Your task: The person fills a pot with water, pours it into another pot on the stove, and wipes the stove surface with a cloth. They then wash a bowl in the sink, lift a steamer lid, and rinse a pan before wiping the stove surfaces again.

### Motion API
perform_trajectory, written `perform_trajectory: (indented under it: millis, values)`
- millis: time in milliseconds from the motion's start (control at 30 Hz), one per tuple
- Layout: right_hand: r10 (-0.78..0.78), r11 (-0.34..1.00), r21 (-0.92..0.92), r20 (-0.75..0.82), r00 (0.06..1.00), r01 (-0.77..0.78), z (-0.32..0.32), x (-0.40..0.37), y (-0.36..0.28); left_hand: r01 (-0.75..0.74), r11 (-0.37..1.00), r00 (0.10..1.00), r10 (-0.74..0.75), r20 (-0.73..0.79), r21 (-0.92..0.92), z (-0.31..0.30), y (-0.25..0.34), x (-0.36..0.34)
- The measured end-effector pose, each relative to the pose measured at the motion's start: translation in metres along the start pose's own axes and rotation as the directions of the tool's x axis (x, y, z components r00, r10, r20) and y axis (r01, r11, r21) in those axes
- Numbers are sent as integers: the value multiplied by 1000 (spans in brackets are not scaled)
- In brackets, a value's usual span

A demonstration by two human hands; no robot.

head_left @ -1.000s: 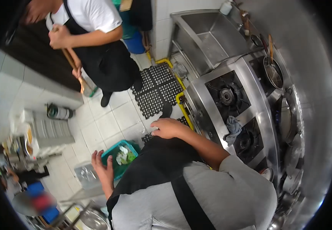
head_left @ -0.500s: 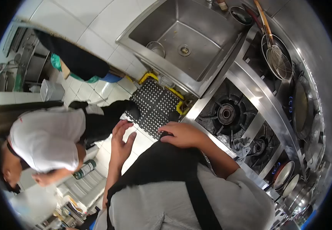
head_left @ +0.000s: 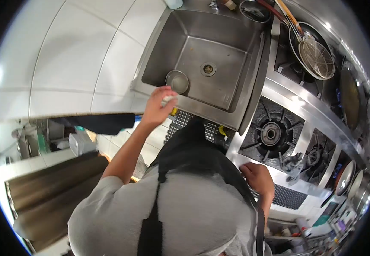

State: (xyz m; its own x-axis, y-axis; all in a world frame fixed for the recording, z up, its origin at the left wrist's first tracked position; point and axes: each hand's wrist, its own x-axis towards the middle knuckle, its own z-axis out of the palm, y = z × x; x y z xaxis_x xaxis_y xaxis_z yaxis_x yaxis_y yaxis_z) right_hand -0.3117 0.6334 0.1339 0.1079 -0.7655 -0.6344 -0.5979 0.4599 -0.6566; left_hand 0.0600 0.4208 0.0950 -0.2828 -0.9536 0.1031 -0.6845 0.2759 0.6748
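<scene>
My left hand [head_left: 160, 106] is over the near left edge of the steel sink [head_left: 210, 106], its fingers curved and apart, with nothing seen in them. Just beyond the fingertips, a small round bowl [head_left: 177, 81] rests in the sink's near left corner. My right hand [head_left: 258, 177] hangs beside my apron, in front of the stove [head_left: 233, 158], with its fingers curled in; whether it holds anything is hidden. A drain [head_left: 208, 69] shows in the sink floor.
Burners [head_left: 271, 134] and a grey cloth [head_left: 294, 165] lie to the right. A pan with a strainer [head_left: 317, 57] sits at the upper right, and another pan [head_left: 345, 179] at the lower right. Dark cloth [head_left: 108, 123] hangs at left. A perforated mat [head_left: 181, 121] covers the floor.
The view has turned and moved closer to the sink. My left hand has reached forward to the sink edge, my right hand has dropped to my side, and the other person is out of view.
</scene>
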Motion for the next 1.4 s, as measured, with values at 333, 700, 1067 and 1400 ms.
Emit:
perform_trajectory:
  millis: [333, 700, 1067, 1400]
  values:
    - [557, 815, 333, -222, 800, -475, 212, 20, 97, 443, 853, 885, -367, 287, -275, 53, -116, 197]
    - [754, 512, 600, 28, 656, -614, 328, 24, 33, 440, 882, 803, -472, 364, 170, 266, -303, 293]
    - [895, 74, 653, 289, 339, -754, 306, 35, -56, -34, 897, 850, -206, 485, 440, 356, -323, 326]
    - [901, 12, 626, 331, 279, -780, 288, 39, -74, -228, 864, 804, -94, 587, 449, 357, -346, 349]
